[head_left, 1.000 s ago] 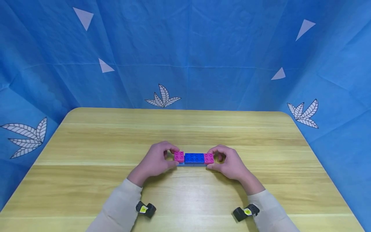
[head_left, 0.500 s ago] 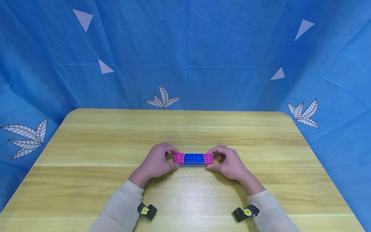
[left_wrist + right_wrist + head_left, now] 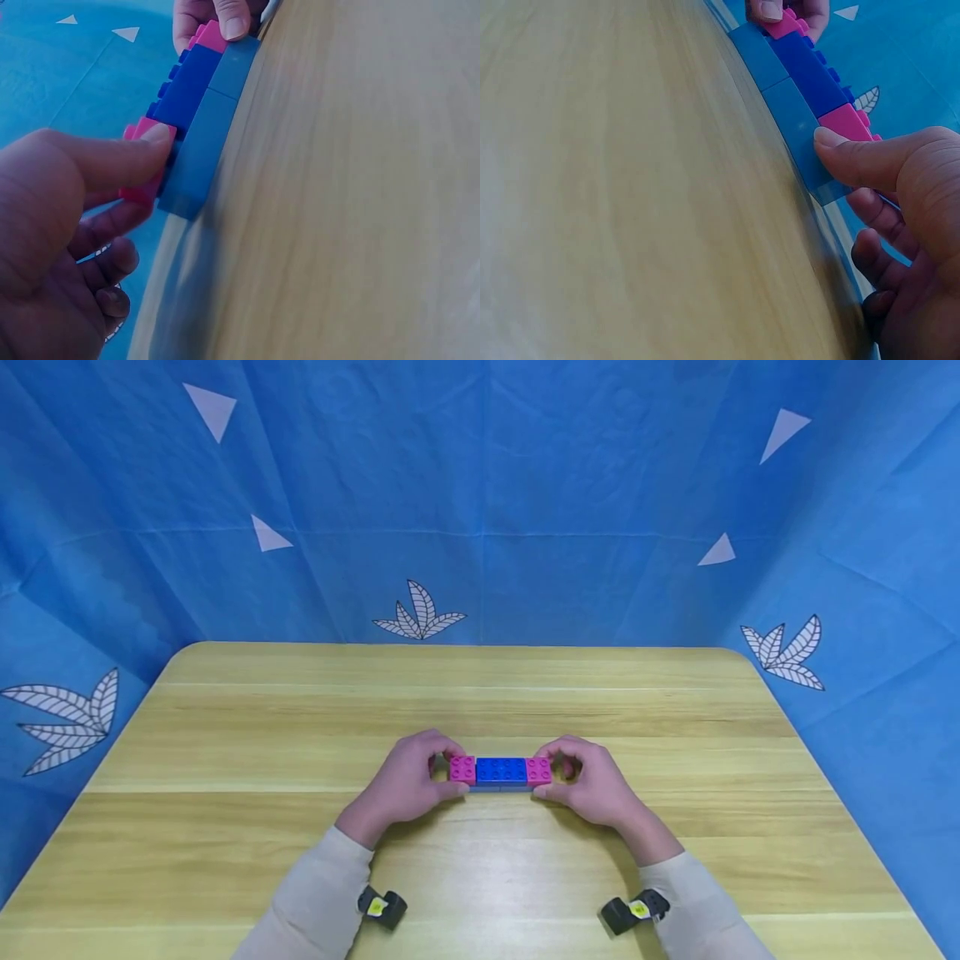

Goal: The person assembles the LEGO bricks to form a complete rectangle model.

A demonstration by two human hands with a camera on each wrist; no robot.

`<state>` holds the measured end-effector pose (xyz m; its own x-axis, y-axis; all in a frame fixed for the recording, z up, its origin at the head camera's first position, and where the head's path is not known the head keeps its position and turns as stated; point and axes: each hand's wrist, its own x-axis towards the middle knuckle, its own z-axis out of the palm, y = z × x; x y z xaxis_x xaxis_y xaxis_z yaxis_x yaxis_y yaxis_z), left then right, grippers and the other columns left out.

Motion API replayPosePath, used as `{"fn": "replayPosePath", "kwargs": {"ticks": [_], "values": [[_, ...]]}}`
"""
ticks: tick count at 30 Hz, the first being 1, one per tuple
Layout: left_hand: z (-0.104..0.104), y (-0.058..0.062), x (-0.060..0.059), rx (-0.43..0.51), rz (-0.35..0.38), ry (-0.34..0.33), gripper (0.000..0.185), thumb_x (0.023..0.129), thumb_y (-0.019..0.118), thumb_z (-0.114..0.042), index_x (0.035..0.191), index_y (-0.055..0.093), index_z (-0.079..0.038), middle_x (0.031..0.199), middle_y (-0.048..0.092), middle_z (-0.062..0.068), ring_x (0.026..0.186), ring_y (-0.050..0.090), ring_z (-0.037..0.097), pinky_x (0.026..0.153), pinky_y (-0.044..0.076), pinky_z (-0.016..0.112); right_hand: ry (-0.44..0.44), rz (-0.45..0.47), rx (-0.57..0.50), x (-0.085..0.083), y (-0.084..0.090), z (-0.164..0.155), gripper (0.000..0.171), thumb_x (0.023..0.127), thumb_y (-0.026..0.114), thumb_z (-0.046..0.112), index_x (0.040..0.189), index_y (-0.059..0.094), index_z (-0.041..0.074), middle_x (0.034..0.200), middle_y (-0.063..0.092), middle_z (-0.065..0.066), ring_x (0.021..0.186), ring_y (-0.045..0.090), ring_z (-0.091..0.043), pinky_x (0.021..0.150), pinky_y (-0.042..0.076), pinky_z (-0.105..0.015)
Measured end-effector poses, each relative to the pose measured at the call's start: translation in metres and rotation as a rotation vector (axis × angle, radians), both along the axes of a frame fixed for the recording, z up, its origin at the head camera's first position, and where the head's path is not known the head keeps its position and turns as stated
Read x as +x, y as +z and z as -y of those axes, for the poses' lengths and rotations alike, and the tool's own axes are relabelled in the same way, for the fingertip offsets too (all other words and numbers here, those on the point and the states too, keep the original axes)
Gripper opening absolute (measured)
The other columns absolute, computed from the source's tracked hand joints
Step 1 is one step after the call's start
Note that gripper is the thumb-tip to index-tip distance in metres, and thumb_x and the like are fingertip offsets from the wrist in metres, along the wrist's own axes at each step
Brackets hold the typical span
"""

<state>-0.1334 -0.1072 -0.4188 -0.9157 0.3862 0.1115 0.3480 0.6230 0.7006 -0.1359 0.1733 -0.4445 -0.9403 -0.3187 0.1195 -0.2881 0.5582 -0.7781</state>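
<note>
A small pink building brick (image 3: pixel 462 769) forms the left end of a brick row, and my left hand (image 3: pixel 408 781) pinches it between thumb and fingers. Beside it sits a longer dark blue brick (image 3: pixel 501 770), studs up, then a second pink brick (image 3: pixel 538 769) at the right end. Two lighter blue bricks (image 3: pixel 789 112) lie end to end underneath. My right hand (image 3: pixel 588 781) grips the right end of the row, its thumb against the lower lighter blue brick in the right wrist view. In the left wrist view, a dark gap shows between the left pink brick and the lighter blue one.
The row rests on a wood-grain table (image 3: pixel 300 710), near its middle. A blue curtain (image 3: pixel 570 468) with white leaf and triangle prints hangs behind and at both sides. Black wrist cameras (image 3: pixel 382 907) are strapped over the pale sleeves (image 3: pixel 315 893).
The left pink brick has shifted slightly toward the front, coming level with the dark blue brick. My left thumb has slid a little to the right. The right hand stays almost still.
</note>
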Motion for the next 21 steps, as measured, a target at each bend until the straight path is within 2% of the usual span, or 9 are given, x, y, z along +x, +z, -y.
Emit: {"fn": "replayPosePath", "kwargs": {"ticks": [8,15,21], "values": [[-0.0031,0.0006,0.0,-0.019,-0.009,0.0,0.032,0.069,0.085,-0.022,0.095,0.068,-0.019,0.086,0.054,-0.011,0.077,0.051,0.017,0.066,0.044,0.029,0.0,0.0,-0.011,-0.0001,0.0007,-0.0002,0.037,0.065,0.088,0.021,0.093,0.066,0.029,0.075,0.053,-0.007,0.068,0.045,-0.019,0.058,0.037,-0.031],[-0.0055,0.0043,-0.0002,-0.082,-0.06,-0.016,0.03,0.069,0.084,-0.023,0.094,0.07,-0.017,0.086,0.054,-0.012,0.078,0.053,0.014,0.072,0.044,0.03,0.0,-0.004,-0.017,0.0005,0.0023,0.0003,0.036,0.064,0.088,0.019,0.092,0.066,0.028,0.073,0.053,-0.007,0.068,0.046,-0.02,0.058,0.037,-0.03],[-0.0069,0.0034,-0.002,-0.107,-0.05,-0.01,0.028,0.068,0.083,-0.023,0.093,0.07,-0.019,0.086,0.054,-0.014,0.08,0.053,0.013,0.076,0.044,0.029,0.004,-0.003,-0.021,0.0013,0.0044,0.0004,0.036,0.065,0.087,0.018,0.093,0.067,0.026,0.073,0.052,-0.008,0.068,0.046,-0.022,0.058,0.036,-0.03]]}}
